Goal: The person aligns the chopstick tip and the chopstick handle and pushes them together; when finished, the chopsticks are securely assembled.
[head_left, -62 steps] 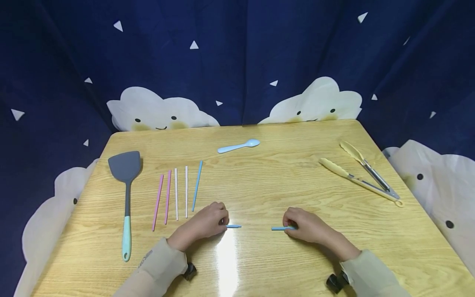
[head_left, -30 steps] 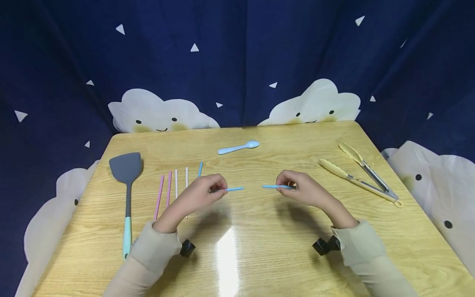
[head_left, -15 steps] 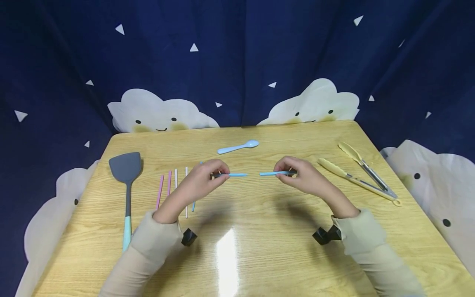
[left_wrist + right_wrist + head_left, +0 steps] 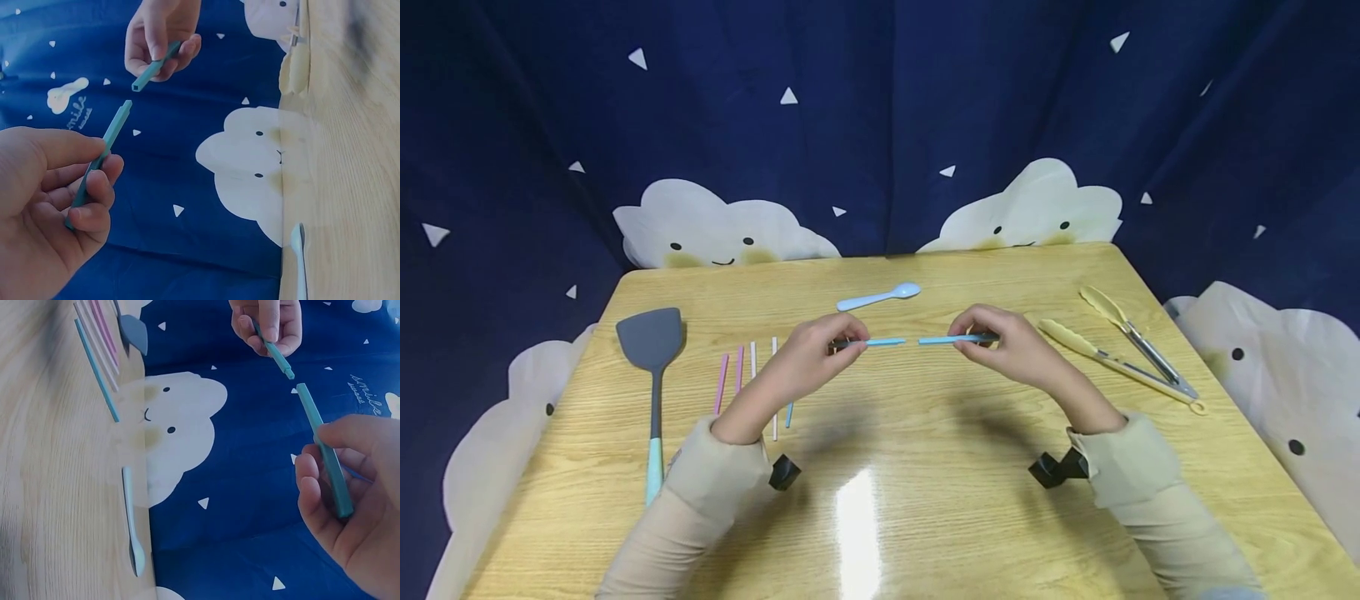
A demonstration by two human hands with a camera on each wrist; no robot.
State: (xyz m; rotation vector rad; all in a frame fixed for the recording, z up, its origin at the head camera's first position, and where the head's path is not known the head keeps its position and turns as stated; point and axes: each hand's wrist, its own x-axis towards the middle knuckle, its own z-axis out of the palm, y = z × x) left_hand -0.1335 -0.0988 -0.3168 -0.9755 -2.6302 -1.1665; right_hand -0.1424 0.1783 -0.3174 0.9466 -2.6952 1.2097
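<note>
My left hand [image 4: 816, 354] pinches a slim blue stick [image 4: 887, 342] between thumb and fingers. In the left wrist view, this stick's free end narrows into a small stepped tip [image 4: 127, 106]. Facing it, my right hand [image 4: 1011, 350] grips a second blue stick [image 4: 934, 340], whose near end looks square and hollow in the left wrist view. Both sticks are raised above the table and lie almost in one line, tip to tip, with a small gap between them. The rear part of each stick runs back into its palm.
On the wooden table [image 4: 910, 517], pink sticks [image 4: 721, 383], white sticks [image 4: 775, 392] and another blue stick [image 4: 789, 414] lie left, partly behind my left arm. A grey spatula [image 4: 651, 337] is farther left, a light blue spoon [image 4: 880, 297] behind, yellow-tipped tongs [image 4: 1138, 362] right.
Both hands have risen off the table and moved away from me, each still holding its blue stick. The gap between the two stick ends has narrowed.
</note>
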